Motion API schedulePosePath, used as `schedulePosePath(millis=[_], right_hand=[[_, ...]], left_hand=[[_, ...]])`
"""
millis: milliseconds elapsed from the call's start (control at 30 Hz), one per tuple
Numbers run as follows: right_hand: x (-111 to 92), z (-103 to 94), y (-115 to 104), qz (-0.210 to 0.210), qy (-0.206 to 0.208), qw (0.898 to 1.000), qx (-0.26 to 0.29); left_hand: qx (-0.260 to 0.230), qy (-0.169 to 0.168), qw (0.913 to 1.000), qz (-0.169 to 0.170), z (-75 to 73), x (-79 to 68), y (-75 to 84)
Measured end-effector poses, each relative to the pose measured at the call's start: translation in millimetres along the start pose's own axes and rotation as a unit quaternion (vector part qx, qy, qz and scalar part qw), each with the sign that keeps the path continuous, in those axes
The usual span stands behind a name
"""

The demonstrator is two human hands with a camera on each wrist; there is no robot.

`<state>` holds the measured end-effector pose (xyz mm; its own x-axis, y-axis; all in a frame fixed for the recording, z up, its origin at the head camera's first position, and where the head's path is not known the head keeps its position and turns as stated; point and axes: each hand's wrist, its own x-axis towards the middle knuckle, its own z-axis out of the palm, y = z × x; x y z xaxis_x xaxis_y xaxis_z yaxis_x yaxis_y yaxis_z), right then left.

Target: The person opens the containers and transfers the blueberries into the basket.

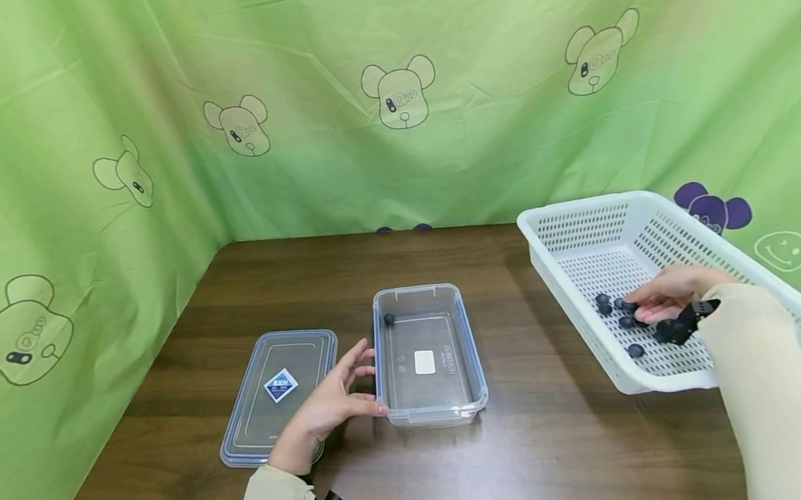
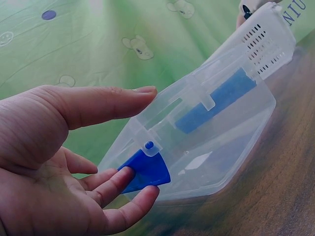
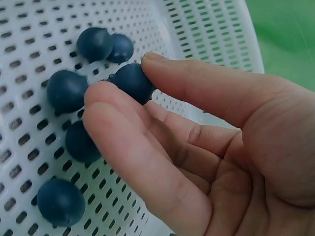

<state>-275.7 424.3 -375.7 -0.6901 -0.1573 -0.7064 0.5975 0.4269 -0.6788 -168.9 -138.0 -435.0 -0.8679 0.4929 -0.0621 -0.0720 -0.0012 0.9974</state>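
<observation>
A clear plastic container (image 1: 426, 393) with a bluish rim stands in the middle of the table, one blueberry (image 1: 389, 319) inside near its far left corner. My left hand (image 1: 335, 400) is at its left side, fingers spread and loosely bent; in the left wrist view the fingertips are right at a blue latch (image 2: 147, 172). Inside the white basket (image 1: 577, 334) on the right, my right hand (image 1: 672, 291) pinches a blueberry (image 3: 132, 82) between thumb and fingers. Several other blueberries (image 3: 61, 201) lie around it on the perforated bottom.
The container's lid (image 1: 258, 418), with a blue and white label, lies flat on the brown wooden table (image 1: 565, 457) left of the container, partly under my left forearm in the head view. A green cloth (image 1: 338, 176) with bear prints hangs behind and beside the table.
</observation>
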Motion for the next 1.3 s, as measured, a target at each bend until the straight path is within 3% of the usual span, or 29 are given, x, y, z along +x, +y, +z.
schedulePosePath(millis=[467, 667, 867, 1100, 1300], right_hand=[[-0.7, 6.5, -4.0, 0.016, 0.019, 1.0, -0.008], [0.2, 6.9, -6.1, -0.001, 0.01, 1.0, -0.013], [-5.6, 9.5, -15.8, -0.055, -0.024, 0.998, 0.013], [-14.2, 17.3, -35.5, -0.156, -0.065, 0.985, 0.03], [-17.5, 38.3, -61.2, -0.199, -0.054, 0.978, 0.016]], left_hand=[[0.0, 0.003, 1.0, -0.008, 0.5, 0.7, -0.4], [0.006, 0.004, 1.0, -0.004, 0.6, 0.5, 0.1], [0.008, 0.006, 0.9999, -0.005, 0.8, 0.6, 0.1], [0.002, 0.004, 1.0, -0.007, 1.0, 0.6, 0.7], [0.007, 0.005, 0.9999, -0.005, 1.2, 0.7, 0.4]])
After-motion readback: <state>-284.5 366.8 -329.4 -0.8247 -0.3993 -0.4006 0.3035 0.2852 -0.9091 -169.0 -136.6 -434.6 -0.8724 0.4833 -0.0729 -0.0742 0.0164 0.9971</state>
